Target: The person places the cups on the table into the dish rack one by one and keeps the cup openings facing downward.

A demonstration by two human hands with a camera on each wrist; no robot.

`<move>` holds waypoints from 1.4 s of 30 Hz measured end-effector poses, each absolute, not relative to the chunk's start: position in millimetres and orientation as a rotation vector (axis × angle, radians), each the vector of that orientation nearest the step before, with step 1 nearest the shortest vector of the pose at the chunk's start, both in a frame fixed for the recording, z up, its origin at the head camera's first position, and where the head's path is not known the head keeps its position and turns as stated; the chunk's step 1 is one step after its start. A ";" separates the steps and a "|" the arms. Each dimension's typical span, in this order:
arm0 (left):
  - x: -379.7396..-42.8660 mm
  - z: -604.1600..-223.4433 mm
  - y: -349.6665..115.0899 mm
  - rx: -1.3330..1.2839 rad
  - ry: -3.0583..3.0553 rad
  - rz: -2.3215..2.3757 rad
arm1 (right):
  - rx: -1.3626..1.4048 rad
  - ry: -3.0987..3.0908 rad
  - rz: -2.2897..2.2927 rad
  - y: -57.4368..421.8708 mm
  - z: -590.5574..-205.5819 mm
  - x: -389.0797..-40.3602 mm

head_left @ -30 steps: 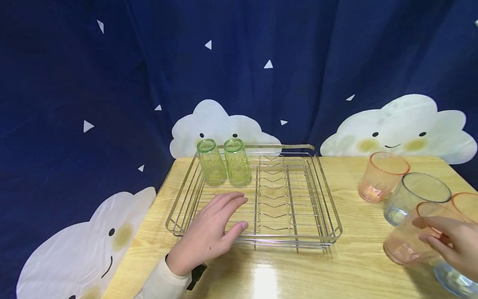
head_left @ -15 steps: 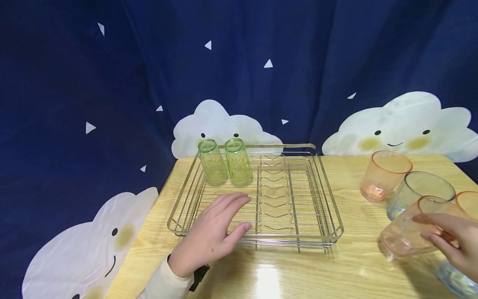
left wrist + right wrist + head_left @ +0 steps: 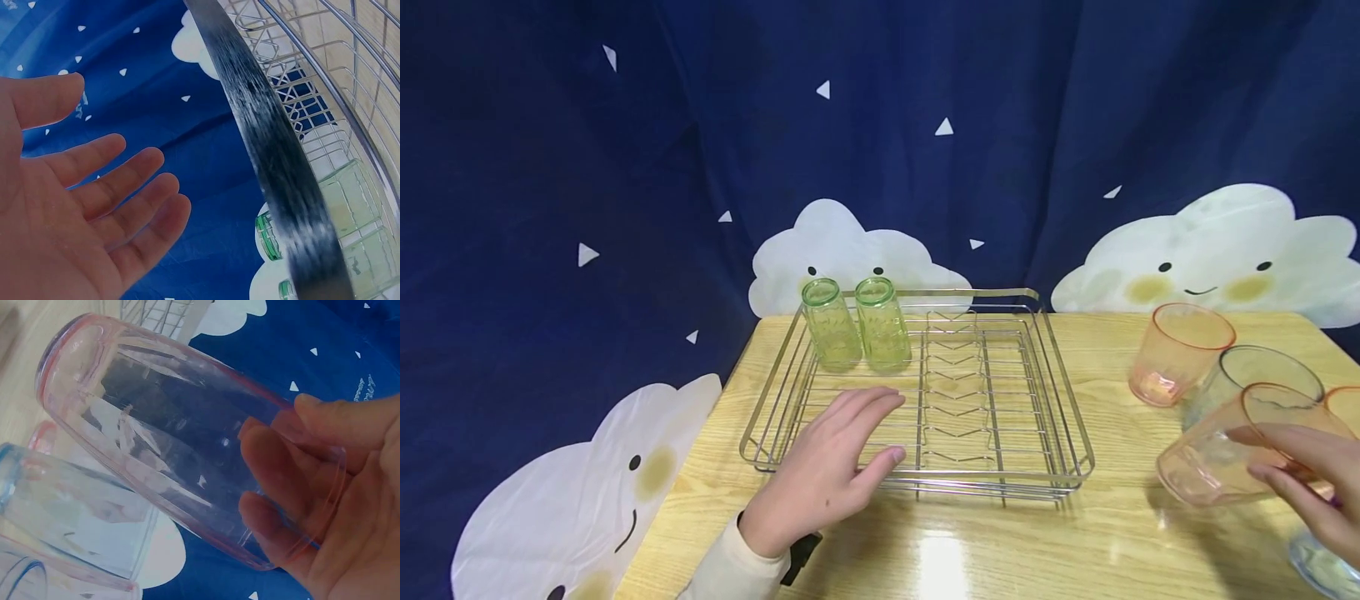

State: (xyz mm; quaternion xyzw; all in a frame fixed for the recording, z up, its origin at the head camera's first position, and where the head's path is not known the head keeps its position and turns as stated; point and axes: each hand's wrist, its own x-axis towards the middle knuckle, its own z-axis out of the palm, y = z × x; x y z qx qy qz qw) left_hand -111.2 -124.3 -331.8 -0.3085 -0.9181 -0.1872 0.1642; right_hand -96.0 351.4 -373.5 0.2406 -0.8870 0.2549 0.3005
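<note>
My right hand (image 3: 1318, 479) grips a pale orange glass (image 3: 1206, 462) near its rim. The glass tilts, base toward the left, above the table. In the right wrist view, fingers reach inside the mouth of this glass while the thumb lies on its outside. My left hand (image 3: 827, 471), fingers relaxed and apart, is over the front left of a wire dish rack (image 3: 1000, 477); nothing is in it. Two green glasses, one on the left (image 3: 832, 333) and one beside it (image 3: 883, 333), stand upside down in the rack's back left part.
Right of the rack stand an orange glass (image 3: 1176, 358), a bluish glass (image 3: 1273, 375) partly behind the held one, and another orange glass (image 3: 1347, 407) cut by the frame. A blue-based glass (image 3: 1326, 571) is below my right hand. A dark blue curtain (image 3: 880, 150) hangs behind the table.
The orange glass in my right hand has risen off the table and tilted further, its base swinging up and left. My left hand has stayed almost still.
</note>
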 end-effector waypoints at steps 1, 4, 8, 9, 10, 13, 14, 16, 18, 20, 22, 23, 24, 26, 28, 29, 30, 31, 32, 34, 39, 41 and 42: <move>-111.3 -331.9 -124.3 -0.878 -2.621 -0.531 | 0.642 -2.352 0.680 351.0 -372.9 -95.4; -111.3 -331.9 -124.4 -0.873 -2.642 -0.533 | 0.662 -2.342 0.691 349.4 -371.5 -93.7; -111.3 -331.4 -124.6 -0.865 -2.672 -0.538 | 0.674 -2.330 0.701 346.7 -369.8 -92.1; -111.3 -331.2 -124.5 -0.864 -2.676 -0.539 | 0.677 -2.324 0.706 345.9 -369.4 -91.8; -111.2 -331.0 -124.4 -0.864 -2.678 -0.538 | 0.677 -2.319 0.709 345.3 -368.9 -91.4; -111.4 -330.7 -124.1 -0.868 -2.681 -0.539 | 0.667 -2.306 0.724 343.1 -366.7 -89.7; -111.4 -330.8 -124.1 -0.870 -2.682 -0.540 | 0.661 -2.303 0.718 342.3 -365.7 -88.7; -111.3 -330.8 -124.0 -0.873 -2.683 -0.542 | 0.637 -2.301 0.705 340.9 -363.6 -86.5; -111.1 -331.0 -124.1 -0.877 -2.684 -0.547 | 0.603 -2.314 0.679 339.9 -361.4 -84.7; -110.9 -331.4 -124.1 -0.878 -2.685 -0.547 | 0.572 -2.336 0.649 339.4 -359.5 -83.3; -110.6 -331.8 -124.3 -0.879 -2.684 -0.548 | 0.540 -2.354 0.648 338.8 -357.9 -82.8; -110.5 -332.0 -124.4 -0.879 -2.683 -0.551 | 0.528 -2.358 0.648 338.3 -356.8 -82.6; -110.5 -332.3 -124.5 -0.878 -2.682 -0.550 | 0.519 -2.358 0.655 337.2 -355.9 -82.3; -110.4 -332.6 -124.8 -0.876 -2.681 -0.545 | 0.519 -2.339 0.669 333.0 -353.3 -81.8; -110.3 -332.8 -125.1 -0.877 -2.680 -0.547 | 0.540 -2.306 0.693 327.6 -348.8 -81.2; -110.3 -332.7 -125.1 -0.878 -2.680 -0.548 | 0.570 -2.278 0.707 324.7 -346.4 -81.4; -110.1 -332.5 -125.2 -0.877 -2.682 -0.550 | 0.592 -2.263 0.715 321.4 -343.3 -81.3; -109.9 -332.3 -125.2 -0.875 -2.684 -0.556 | 0.612 -2.254 0.720 318.4 -339.8 -81.2; -109.6 -332.0 -125.2 -0.875 -2.688 -0.565 | 0.629 -2.246 0.720 315.8 -336.5 -81.2; -109.2 -331.3 -124.9 -0.874 -2.694 -0.585 | 0.649 -2.242 0.733 311.0 -330.7 -80.7; -108.6 -330.0 -123.3 -0.881 -2.695 -0.610 | 0.632 -2.253 0.740 304.2 -323.0 -77.7; -108.6 -330.0 -122.8 -0.886 -2.694 -0.612 | 0.620 -2.251 0.740 302.6 -321.4 -76.7; -108.7 -330.1 -122.5 -0.889 -2.694 -0.613 | 0.614 -2.245 0.741 302.2 -321.3 -76.5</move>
